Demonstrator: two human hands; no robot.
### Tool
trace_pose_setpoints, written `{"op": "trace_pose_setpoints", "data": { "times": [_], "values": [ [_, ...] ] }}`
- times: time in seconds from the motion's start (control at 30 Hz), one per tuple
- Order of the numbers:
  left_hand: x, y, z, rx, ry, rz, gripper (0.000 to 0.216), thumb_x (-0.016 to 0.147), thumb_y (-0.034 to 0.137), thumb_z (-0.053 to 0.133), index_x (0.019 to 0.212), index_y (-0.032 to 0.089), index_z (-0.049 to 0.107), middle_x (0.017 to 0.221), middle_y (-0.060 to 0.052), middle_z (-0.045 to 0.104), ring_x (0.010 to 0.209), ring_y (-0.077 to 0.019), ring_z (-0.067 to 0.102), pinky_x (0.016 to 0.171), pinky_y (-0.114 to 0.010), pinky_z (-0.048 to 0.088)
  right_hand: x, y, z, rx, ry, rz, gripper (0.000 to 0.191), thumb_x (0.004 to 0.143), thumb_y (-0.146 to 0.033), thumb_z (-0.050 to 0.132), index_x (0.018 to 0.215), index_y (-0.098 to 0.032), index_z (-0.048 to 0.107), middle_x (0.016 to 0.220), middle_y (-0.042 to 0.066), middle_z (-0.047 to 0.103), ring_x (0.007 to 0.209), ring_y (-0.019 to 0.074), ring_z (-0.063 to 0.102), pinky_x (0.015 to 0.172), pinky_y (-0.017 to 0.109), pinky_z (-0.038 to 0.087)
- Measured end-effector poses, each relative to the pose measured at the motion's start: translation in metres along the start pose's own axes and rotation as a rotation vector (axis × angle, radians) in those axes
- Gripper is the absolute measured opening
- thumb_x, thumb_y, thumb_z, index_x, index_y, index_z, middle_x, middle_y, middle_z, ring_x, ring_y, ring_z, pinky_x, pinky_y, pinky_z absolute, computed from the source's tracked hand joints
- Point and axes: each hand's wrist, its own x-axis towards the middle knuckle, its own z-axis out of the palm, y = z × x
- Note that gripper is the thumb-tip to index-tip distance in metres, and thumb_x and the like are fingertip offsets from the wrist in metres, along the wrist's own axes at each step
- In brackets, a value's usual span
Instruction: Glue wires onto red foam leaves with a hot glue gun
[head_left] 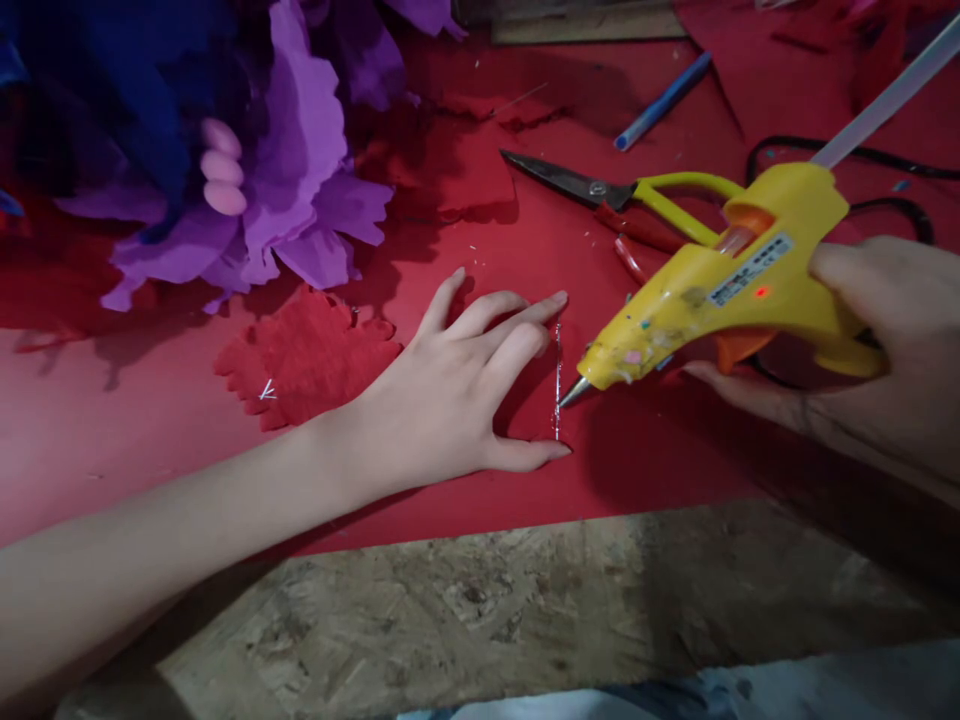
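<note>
My right hand (900, 340) is wrapped round the handle of a yellow glue gun (675, 290), whose small red light is lit. A translucent glue stick (896, 95) juts from its back. The metal nozzle touches or nearly touches a thin shiny line of glue (557, 375) on red material. My left hand (480, 375) lies with fingers spread, index fingertip and thumb at the two ends of that line, pressing the red material down. Left of the wrist lies a ruffled red crepe-paper piece (315, 355) with a few short white strips on it.
Scissors (600, 190) with yellow and red handles lie behind the glue gun, near a blue pen-like stick (664, 100) and a black cord (810, 145). Large purple paper petals (300, 150) with pink oval pieces (223, 168) fill the back left. A chipboard edge (465, 610) runs along the front.
</note>
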Motion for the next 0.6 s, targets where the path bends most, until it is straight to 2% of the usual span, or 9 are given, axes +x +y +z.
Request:
{"op": "trace_pose_setpoints", "data": {
  "times": [0.1, 0.17, 0.27, 0.43, 0.5, 0.6],
  "values": [
    [0.0, 0.0, 0.0003, 0.002, 0.004, 0.004, 0.064, 0.071, 0.062, 0.052, 0.109, 0.011, 0.046, 0.13, -0.015, 0.046, 0.115, -0.0311, 0.043, 0.103, -0.057, 0.022, 0.0023, 0.0026, 0.001, 0.035, -0.033, -0.035, 0.071, 0.071, -0.077, 0.012, 0.079, -0.018, 0.05, 0.065, 0.002, 0.046, 0.061, 0.0118, 0.047, 0.043, 0.025, 0.022],
    [0.0, 0.0001, 0.0003, -0.002, 0.001, 0.002, 0.063, 0.071, 0.062, 0.051, 0.109, 0.012, 0.046, 0.13, -0.015, 0.046, 0.115, -0.031, 0.043, 0.103, -0.057, 0.022, 0.0035, 0.0048, 0.0021, 0.047, -0.031, -0.065, 0.071, 0.07, -0.078, 0.011, 0.077, -0.019, 0.05, 0.061, 0.001, 0.045, 0.059, 0.0113, 0.046, 0.041, 0.024, 0.02],
    [0.0, 0.0, 0.0002, -0.011, -0.004, -0.004, 0.06, 0.071, 0.062, 0.051, 0.108, 0.014, 0.047, 0.131, -0.014, 0.045, 0.116, -0.0306, 0.043, 0.103, -0.057, 0.021, 0.0032, 0.0059, 0.0034, 0.026, -0.016, -0.078, 0.072, 0.071, -0.077, 0.014, 0.086, -0.019, 0.053, 0.064, 0.002, 0.048, 0.059, 0.0116, 0.047, 0.042, 0.025, 0.02],
    [-0.0004, -0.0006, 0.0008, 0.0, 0.01, 0.004, 0.06, 0.069, 0.062, 0.053, 0.105, 0.014, 0.047, 0.131, -0.014, 0.045, 0.115, -0.0303, 0.043, 0.102, -0.056, 0.023, 0.0005, 0.0009, 0.0031, 0.023, 0.018, 0.012, 0.069, 0.076, -0.071, 0.021, 0.102, -0.015, 0.052, 0.079, 0.005, 0.051, 0.072, 0.015, 0.051, 0.046, 0.028, 0.023],
    [-0.0006, -0.0006, 0.0009, 0.003, 0.011, 0.006, 0.062, 0.069, 0.062, 0.053, 0.105, 0.013, 0.047, 0.13, -0.015, 0.046, 0.115, -0.0305, 0.043, 0.102, -0.056, 0.024, -0.0001, -0.0009, 0.0015, 0.051, 0.015, 0.028, 0.068, 0.077, -0.07, 0.022, 0.102, -0.015, 0.051, 0.082, 0.005, 0.052, 0.075, 0.0156, 0.052, 0.047, 0.028, 0.024],
    [-0.0005, -0.0004, 0.0007, 0.006, 0.006, 0.006, 0.062, 0.07, 0.062, 0.052, 0.107, 0.012, 0.046, 0.13, -0.015, 0.046, 0.115, -0.0306, 0.043, 0.102, -0.057, 0.023, -0.0002, -0.0005, 0.0005, 0.065, -0.015, -0.008, 0.07, 0.074, -0.074, 0.017, 0.093, -0.017, 0.053, 0.073, 0.003, 0.049, 0.067, 0.014, 0.05, 0.045, 0.026, 0.024]
  ]
}}
